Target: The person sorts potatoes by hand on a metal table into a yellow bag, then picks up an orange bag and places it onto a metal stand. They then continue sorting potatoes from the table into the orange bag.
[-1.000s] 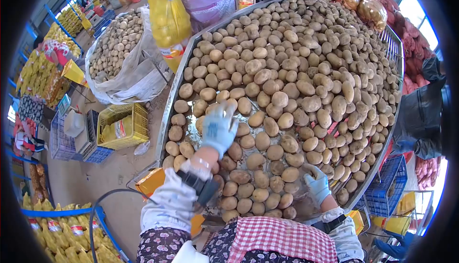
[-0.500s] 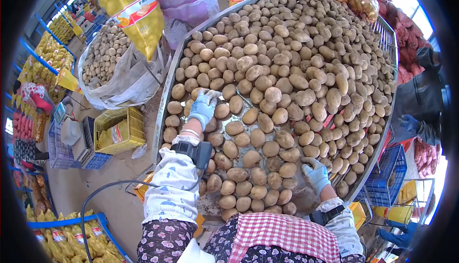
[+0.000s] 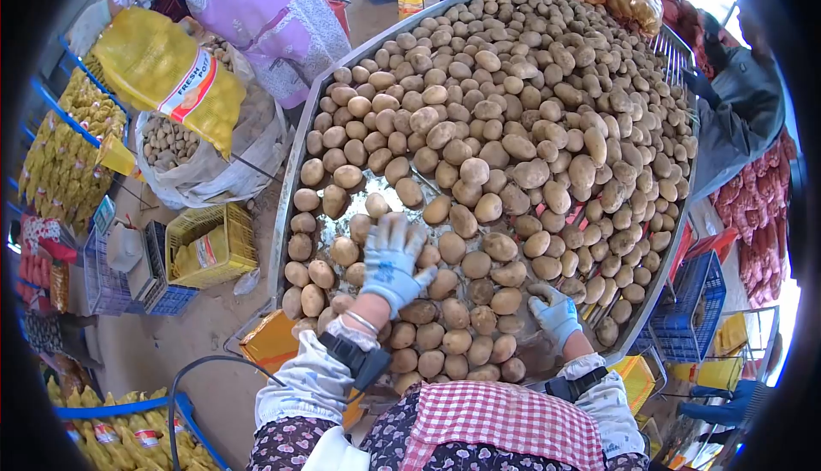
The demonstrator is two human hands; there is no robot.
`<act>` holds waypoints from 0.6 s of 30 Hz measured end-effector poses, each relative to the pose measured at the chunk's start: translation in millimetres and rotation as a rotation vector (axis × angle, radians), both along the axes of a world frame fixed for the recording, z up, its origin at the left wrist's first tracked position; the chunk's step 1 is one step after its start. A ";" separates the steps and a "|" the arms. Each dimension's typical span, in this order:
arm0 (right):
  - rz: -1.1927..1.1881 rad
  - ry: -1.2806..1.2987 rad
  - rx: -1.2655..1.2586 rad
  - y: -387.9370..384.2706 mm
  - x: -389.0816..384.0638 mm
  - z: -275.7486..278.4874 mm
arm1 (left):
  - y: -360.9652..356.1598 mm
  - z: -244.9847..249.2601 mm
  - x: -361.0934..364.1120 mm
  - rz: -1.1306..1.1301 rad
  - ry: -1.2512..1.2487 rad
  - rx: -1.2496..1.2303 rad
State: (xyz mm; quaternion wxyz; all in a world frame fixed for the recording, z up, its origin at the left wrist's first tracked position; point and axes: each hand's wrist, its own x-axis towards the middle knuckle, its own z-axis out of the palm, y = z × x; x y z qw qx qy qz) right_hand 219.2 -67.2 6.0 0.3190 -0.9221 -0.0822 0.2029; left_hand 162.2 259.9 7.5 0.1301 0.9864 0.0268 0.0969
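Observation:
A broad metal-rimmed sorting table (image 3: 289, 182) carries a great heap of potatoes (image 3: 513, 86). My left hand (image 3: 392, 264), in a light blue and grey glove, lies spread over potatoes at the near left part of the table, its fingers apart and touching them. Just beyond its fingertips, some of the shiny table surface shows between potatoes. My right hand (image 3: 556, 314), gloved the same way, rests near the table's front right edge beside the potatoes. Its fingers are partly bent, and I see nothing held in them.
At the upper left a person in a purple apron (image 3: 269, 22) holds a yellow net bag of potatoes (image 3: 167, 77) over a white sack (image 3: 209, 171). Yellow (image 3: 212, 244) and blue crates (image 3: 693, 313) flank the table. Another person (image 3: 740, 116) stands at the right.
My left hand has come down and towards me, from the far left potatoes onto nearer ones. My right hand has barely moved. The yellow net bag has swung left with the person holding it.

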 end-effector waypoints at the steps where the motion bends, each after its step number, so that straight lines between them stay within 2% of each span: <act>1: 0.001 -0.003 0.002 0.9 0.5 -0.3 | -11.6 -10.7 -4.7 -0.026 -0.020 0.005; 2: 0.008 -0.026 -0.010 1.1 0.5 -0.7 | -18.8 -25.5 -5.4 -0.052 -0.040 0.008; 3: 0.015 -0.047 -0.025 1.0 -0.4 -0.8 | -17.9 -31.0 -2.0 -0.052 -0.045 0.117; 5: 0.006 -0.029 -0.037 4.0 -2.8 3.8 | -16.2 -36.5 6.4 -0.053 -0.011 0.128; 7: 0.001 -0.020 -0.046 3.0 -1.0 -0.8 | -12.8 -17.4 17.1 -0.058 0.120 0.129; 8: -0.014 -0.006 0.017 -3.9 -1.2 -14.9 | -9.8 -12.4 22.5 -0.052 0.117 0.128; 10: -0.026 0.000 0.083 -1.7 -3.8 -9.2 | -5.4 -5.3 31.9 -0.127 0.242 0.214; 12: -0.171 0.277 0.612 0.7 -6.9 3.9 | -13.3 -7.4 31.5 -0.098 0.177 0.238; 13: -0.167 0.430 0.832 8.3 -6.8 9.9 | -24.3 4.2 29.2 -0.085 0.101 0.001; 14: -0.170 0.432 0.836 14.3 -12.2 18.9 | -37.0 10.1 25.6 -0.076 0.031 -0.234; 16: -0.253 0.911 1.122 39.5 -26.1 67.3 | -73.4 8.2 26.3 -0.507 -0.166 -0.636; 17: -0.150 0.943 1.121 41.9 -23.4 68.7 | -72.3 14.1 27.8 -0.498 -0.174 -0.632; 18: -0.135 0.942 1.118 43.8 -19.9 68.9 | -68.9 22.6 32.7 -0.414 -0.202 -0.513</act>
